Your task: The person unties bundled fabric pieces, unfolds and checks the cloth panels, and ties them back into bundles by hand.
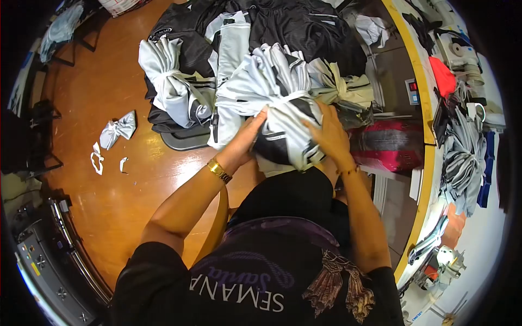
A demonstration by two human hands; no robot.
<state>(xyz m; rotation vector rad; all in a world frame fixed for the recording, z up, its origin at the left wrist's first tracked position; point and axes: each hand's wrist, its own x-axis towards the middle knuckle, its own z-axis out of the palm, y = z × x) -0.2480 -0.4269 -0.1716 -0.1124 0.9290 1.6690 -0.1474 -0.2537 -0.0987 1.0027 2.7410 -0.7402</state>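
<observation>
Between my hands is a large bundle of light grey and black fabric pieces, tied round its middle with a pale cloth strip. My left hand, below a gold watch, grips the bundle's left side with the thumb near the tie. On the right side, my right hand curls round the bundle, its fingers slightly blurred. To the left lies another tied grey bundle, and a cream-coloured bundle sits to the right. Behind them are folded black garments and a long grey fabric piece.
A small tied grey cloth and white strip scraps lie on the brown floor. At right, a yellow-edged table carries sewing machines and a grey fabric bundle. A red-and-black wrapped roll sits beneath it.
</observation>
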